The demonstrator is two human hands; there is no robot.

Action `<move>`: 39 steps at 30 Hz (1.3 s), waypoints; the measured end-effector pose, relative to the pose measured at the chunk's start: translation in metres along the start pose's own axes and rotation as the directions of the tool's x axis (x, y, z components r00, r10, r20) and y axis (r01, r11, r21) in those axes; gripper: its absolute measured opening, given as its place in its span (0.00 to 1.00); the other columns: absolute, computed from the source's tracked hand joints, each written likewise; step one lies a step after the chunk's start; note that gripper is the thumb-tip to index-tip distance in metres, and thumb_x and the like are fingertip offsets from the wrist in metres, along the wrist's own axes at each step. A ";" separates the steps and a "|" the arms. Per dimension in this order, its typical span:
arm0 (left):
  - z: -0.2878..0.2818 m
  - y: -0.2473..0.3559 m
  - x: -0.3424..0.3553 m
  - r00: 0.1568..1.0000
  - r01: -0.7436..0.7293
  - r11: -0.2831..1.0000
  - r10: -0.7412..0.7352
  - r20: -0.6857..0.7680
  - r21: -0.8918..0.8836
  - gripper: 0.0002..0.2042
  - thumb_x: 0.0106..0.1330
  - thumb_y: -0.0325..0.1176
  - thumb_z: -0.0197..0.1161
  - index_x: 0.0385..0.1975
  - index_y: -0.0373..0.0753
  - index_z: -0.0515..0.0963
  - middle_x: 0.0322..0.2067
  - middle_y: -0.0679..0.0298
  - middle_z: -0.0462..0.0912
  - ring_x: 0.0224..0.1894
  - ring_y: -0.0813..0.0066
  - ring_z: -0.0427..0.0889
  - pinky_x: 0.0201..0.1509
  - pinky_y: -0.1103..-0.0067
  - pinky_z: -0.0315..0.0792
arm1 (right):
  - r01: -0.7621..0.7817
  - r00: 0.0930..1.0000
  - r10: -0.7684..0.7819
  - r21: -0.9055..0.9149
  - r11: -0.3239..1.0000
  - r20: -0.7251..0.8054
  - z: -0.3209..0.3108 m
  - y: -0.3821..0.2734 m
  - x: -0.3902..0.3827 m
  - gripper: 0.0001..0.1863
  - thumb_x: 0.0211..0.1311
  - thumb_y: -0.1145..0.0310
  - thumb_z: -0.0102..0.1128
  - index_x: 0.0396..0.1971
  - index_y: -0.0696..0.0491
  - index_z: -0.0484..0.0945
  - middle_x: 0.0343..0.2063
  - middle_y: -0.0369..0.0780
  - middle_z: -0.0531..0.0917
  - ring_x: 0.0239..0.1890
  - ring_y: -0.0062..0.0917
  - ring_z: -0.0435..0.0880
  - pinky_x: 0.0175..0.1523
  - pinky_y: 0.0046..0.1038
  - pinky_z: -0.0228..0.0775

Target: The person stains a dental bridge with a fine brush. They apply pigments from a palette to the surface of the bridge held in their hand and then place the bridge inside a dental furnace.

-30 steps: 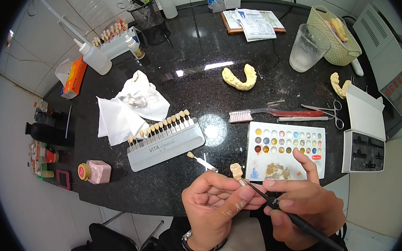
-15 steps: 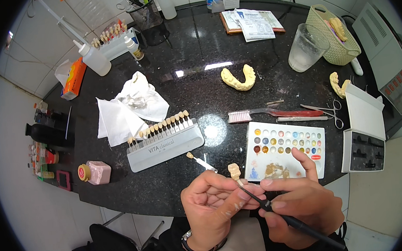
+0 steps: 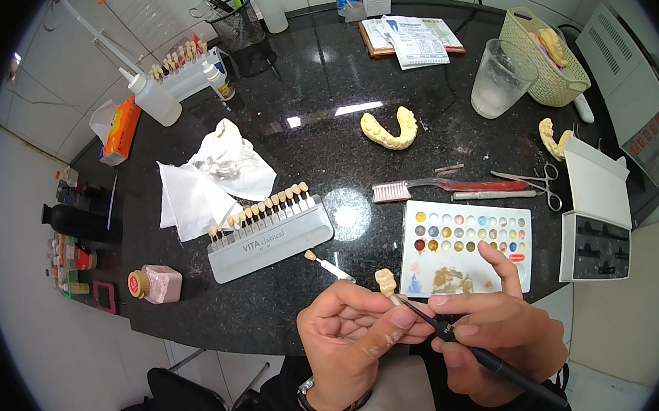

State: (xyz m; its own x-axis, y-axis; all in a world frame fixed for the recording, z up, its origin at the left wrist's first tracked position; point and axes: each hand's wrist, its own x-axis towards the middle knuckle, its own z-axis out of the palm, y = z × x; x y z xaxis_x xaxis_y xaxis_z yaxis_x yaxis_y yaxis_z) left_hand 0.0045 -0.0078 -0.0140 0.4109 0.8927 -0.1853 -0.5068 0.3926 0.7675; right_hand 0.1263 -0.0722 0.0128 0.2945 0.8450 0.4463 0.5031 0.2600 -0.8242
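Observation:
My left hand (image 3: 346, 338) pinches a small tooth-coloured dental bridge (image 3: 385, 280) by a pale peg at its base, the chewing side showing upward. My right hand (image 3: 503, 338) grips a black fine-tipped brush (image 3: 513, 376) like a pen, little finger raised. The brush tip is close to the lower part of the bridge; whether it touches I cannot tell. Just beyond my right hand lies a white paint palette (image 3: 494, 266) with coloured wells and brown smears. Beside the bridge rests a loose shade tab (image 3: 334, 269), and left of it stands a grey tooth shade guide (image 3: 271, 246).
A yellow dental arch model (image 3: 392, 137) sits mid-counter. A red-handled toothbrush (image 3: 450, 185) and locking forceps (image 3: 546, 183) lie behind the palette. At right are an open white box (image 3: 597, 156), a plastic cup (image 3: 496, 91) and a basket (image 3: 566, 90); at left, crumpled tissues (image 3: 227, 163) and a pink jar (image 3: 163, 284).
The brush tip has shifted slightly right along the bridge's base, and my right hand has moved a little rightward with it. My left hand keeps its hold on the bridge.

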 end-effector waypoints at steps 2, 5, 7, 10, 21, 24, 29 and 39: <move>0.000 -0.001 0.000 1.000 -0.010 1.000 0.010 -0.006 -0.005 0.11 0.54 0.25 0.63 0.27 0.36 0.64 0.23 0.55 0.78 0.24 0.68 0.81 0.26 0.80 0.78 | -0.027 1.000 0.027 0.004 1.000 0.012 0.000 -0.001 0.002 0.14 0.44 0.73 0.65 0.31 0.48 0.69 0.18 0.32 0.78 0.34 0.30 0.83 0.59 0.57 0.46; 0.002 -0.002 0.001 1.000 -0.022 0.999 0.022 0.015 -0.023 0.11 0.54 0.25 0.63 0.27 0.36 0.64 0.22 0.55 0.78 0.24 0.67 0.81 0.26 0.80 0.78 | -0.047 0.996 0.048 -0.004 0.999 0.076 -0.008 -0.008 0.006 0.14 0.44 0.73 0.65 0.31 0.49 0.70 0.18 0.33 0.79 0.34 0.30 0.83 0.59 0.57 0.45; -0.001 0.000 0.001 1.000 -0.010 1.000 0.010 0.011 -0.007 0.11 0.54 0.26 0.63 0.27 0.36 0.64 0.22 0.55 0.78 0.25 0.66 0.82 0.26 0.80 0.78 | -0.025 0.993 0.025 -0.002 1.000 0.117 -0.009 -0.006 0.007 0.14 0.44 0.74 0.65 0.30 0.49 0.70 0.19 0.33 0.79 0.33 0.30 0.83 0.59 0.57 0.45; 0.000 0.000 0.001 1.000 0.003 1.000 -0.003 0.009 0.000 0.11 0.54 0.26 0.63 0.27 0.36 0.64 0.21 0.55 0.78 0.25 0.66 0.82 0.27 0.80 0.78 | -0.032 0.998 0.032 0.010 0.999 0.050 -0.006 -0.004 0.004 0.14 0.43 0.74 0.66 0.30 0.49 0.70 0.19 0.34 0.79 0.33 0.31 0.83 0.59 0.57 0.45; -0.008 -0.006 0.002 0.993 -0.032 0.993 0.045 0.108 -0.112 0.06 0.56 0.20 0.58 0.29 0.31 0.67 0.27 0.48 0.78 0.30 0.63 0.82 0.32 0.76 0.80 | -0.073 0.996 0.073 -0.005 0.997 0.058 -0.005 -0.009 0.006 0.14 0.42 0.75 0.66 0.29 0.49 0.70 0.20 0.35 0.80 0.34 0.31 0.83 0.59 0.57 0.45; -0.012 -0.004 0.003 0.988 -0.047 0.990 0.065 0.137 -0.134 0.04 0.58 0.18 0.55 0.30 0.29 0.68 0.29 0.45 0.78 0.32 0.61 0.82 0.34 0.74 0.81 | -0.017 0.998 0.019 -0.025 1.000 0.059 -0.002 -0.005 0.006 0.14 0.42 0.76 0.65 0.29 0.49 0.70 0.19 0.35 0.80 0.33 0.31 0.83 0.59 0.57 0.46; -0.012 -0.002 0.003 0.990 0.053 0.982 -0.028 0.135 -0.180 0.04 0.58 0.19 0.56 0.31 0.29 0.68 0.28 0.46 0.78 0.30 0.61 0.82 0.33 0.73 0.81 | -0.015 0.998 0.017 0.041 0.999 -0.068 0.004 -0.003 -0.001 0.13 0.43 0.76 0.64 0.29 0.51 0.70 0.19 0.34 0.79 0.32 0.31 0.84 0.59 0.57 0.46; -0.010 -0.003 0.003 0.990 0.107 0.975 -0.087 0.109 -0.196 0.04 0.59 0.20 0.55 0.31 0.30 0.69 0.27 0.48 0.79 0.30 0.63 0.82 0.32 0.74 0.81 | -0.021 1.000 0.021 -0.010 1.000 -0.017 -0.001 -0.004 0.003 0.12 0.44 0.76 0.63 0.28 0.52 0.69 0.19 0.35 0.78 0.31 0.29 0.83 0.59 0.58 0.47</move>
State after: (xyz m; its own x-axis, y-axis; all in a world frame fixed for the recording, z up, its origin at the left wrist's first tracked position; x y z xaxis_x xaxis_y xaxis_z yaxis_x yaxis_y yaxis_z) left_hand -0.0008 -0.0041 -0.0229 0.5337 0.8256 -0.1830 -0.5983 0.5216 0.6083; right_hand 0.1260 -0.0711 0.0181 0.3191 0.8422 0.4347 0.5048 0.2371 -0.8300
